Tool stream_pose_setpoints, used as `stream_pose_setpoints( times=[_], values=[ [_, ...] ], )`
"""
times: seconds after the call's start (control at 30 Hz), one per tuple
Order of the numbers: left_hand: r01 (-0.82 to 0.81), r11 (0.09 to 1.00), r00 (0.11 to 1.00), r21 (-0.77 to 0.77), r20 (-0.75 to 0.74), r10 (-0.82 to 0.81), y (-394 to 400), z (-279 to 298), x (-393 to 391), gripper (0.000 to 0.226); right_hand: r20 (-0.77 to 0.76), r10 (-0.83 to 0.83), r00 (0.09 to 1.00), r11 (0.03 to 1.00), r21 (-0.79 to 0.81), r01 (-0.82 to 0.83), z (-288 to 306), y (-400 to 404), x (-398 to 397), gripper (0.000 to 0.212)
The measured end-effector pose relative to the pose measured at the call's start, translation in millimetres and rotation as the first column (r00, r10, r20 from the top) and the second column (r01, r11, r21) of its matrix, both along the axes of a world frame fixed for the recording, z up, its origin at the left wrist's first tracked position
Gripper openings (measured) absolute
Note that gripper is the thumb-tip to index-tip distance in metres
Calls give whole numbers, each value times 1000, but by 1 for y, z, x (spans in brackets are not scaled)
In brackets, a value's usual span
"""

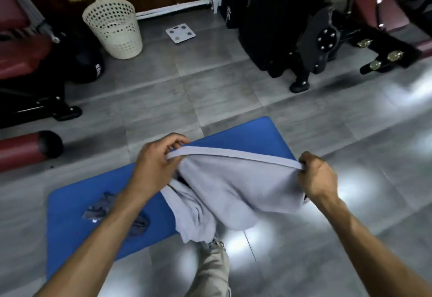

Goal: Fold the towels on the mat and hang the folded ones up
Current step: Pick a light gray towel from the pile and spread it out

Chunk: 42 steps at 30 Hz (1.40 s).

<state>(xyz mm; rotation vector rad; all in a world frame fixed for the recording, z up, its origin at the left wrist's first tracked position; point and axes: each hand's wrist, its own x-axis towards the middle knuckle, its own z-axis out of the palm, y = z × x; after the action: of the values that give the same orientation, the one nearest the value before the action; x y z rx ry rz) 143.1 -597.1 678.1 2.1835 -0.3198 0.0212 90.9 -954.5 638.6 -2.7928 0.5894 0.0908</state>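
Observation:
A pale grey towel point(233, 189) hangs stretched between my two hands above the blue mat point(77, 205). My left hand point(156, 156) pinches one end of its top hem. At the other end my right hand point(318, 175) grips the hem in a fist. The towel's lower part droops in loose folds toward my leg. A smaller dark grey towel point(100, 208) lies crumpled on the mat, partly hidden under my left forearm.
A cream laundry basket point(114, 27) stands on the grey tiled floor at the back left, with a white bathroom scale point(180, 33) to its right. Black gym machines point(304, 27) fill the back right. Red padded benches point(23, 46) stand on the left.

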Motion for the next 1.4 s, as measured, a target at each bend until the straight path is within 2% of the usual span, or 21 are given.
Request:
stream_pose_setpoints(
  times=[0.07, 0.1, 0.17, 0.27, 0.33, 0.43, 0.53, 0.6, 0.67, 0.73, 0.8, 0.83, 0.9, 0.97, 1.03, 1.1, 1.17, 1.2, 1.23, 1.33, 1.4],
  values=[
    [16, 947, 994, 320, 95, -49, 0, -19, 31, 31, 54, -75, 996, 997, 10, 75, 2, -27, 25, 16],
    [30, 912, 995, 409, 73, -65, -2, -32, 44, 32, 79, -75, 994, 997, 1, 75, 2, -35, 35, 16],
    [44, 892, 999, 449, -36, -32, -12, -65, 68, 31, 107, -12, 994, 999, -37, 16, -3, -48, 54, 17],
    [9, 913, 994, 408, -105, 37, -17, -104, 82, 22, 158, 91, 983, 994, -69, -81, -17, -66, 77, 23],
    [-12, 962, 978, 273, -195, 67, -17, -120, 82, 18, 202, 80, 976, 997, -38, -73, -24, -77, 93, 33],
    [-114, 983, 946, 144, -287, 152, -23, -145, 79, 26, 129, -34, 991, 997, 76, 25, -40, -88, 109, 40],
    [-231, 967, 870, 108, -421, 255, -35, -172, 76, 40, 119, 78, 990, 996, 43, -84, -70, -108, 119, 33],
    [-230, 968, 812, 101, -529, 248, -47, -185, 69, 29, 39, 143, 989, 990, -21, -142, -94, -121, 123, 35],
    [-241, 967, 758, 82, -606, 240, -64, -193, 60, 16, 27, 185, 982, 983, -12, -185, -115, -134, 125, 35],
    [-252, 962, 781, 106, -565, 267, -81, -196, 50, 20, 9, 75, 997, 994, 77, -75, -126, -149, 130, 31],
    [-219, 960, 834, 177, -477, 278, -96, -194, 40, 10, -14, -85, 996, 957, 278, 86, -134, -168, 134, 32],
    [-210, 937, 849, 278, -423, 316, -102, -196, 34, 12, -13, -145, 989, 908, 396, 138, -136, -179, 137, 38],
    [-230, 822, 890, 522, -229, 394, -113, -202, 24, 15, 3, -243, 970, 782, 592, 194, -139, -198, 142, 48],
    [-315, 784, 884, 535, -136, 447, -123, -210, 21, 22, -7, -315, 949, 703, 669, 239, -139, -214, 147, 51],
    [-473, 760, 801, 445, -142, 581, -126, -229, 19, 31, -29, -375, 927, 703, 642, 305, -142, -222, 156, 58],
    [-665, 627, 610, 405, -191, 769, -120, -253, 17, 31, -44, -364, 930, 726, 612, 313, -154, -224, 166, 62],
    [-787, 517, 398, 337, -363, 843, -105, -284, 20, 28, -58, -258, 964, 784, 570, 244, -177, -219, 181, 59],
    [-812, 500, 364, 301, -410, 836, -95, -300, 24, 29, -53, -202, 978, 821, 536, 199, -193, -216, 194, 55],
    [-808, 496, 354, 318, -410, 841, -84, -314, 29, 29, -50, -191, 980, 833, 521, 189, -213, -212, 211, 52],
    [-722, 568, 490, 394, -288, 823, -53, -341, 53, 27, -46, -91, 995, 907, 409, 101, -265, -192, 261, 38],
    [-670, 634, 578, 386, -266, 772, -27, -360, 87, 23, 21, -40, 999, 937, 347, 31, -298, -178, 296, 22]
  ],
)
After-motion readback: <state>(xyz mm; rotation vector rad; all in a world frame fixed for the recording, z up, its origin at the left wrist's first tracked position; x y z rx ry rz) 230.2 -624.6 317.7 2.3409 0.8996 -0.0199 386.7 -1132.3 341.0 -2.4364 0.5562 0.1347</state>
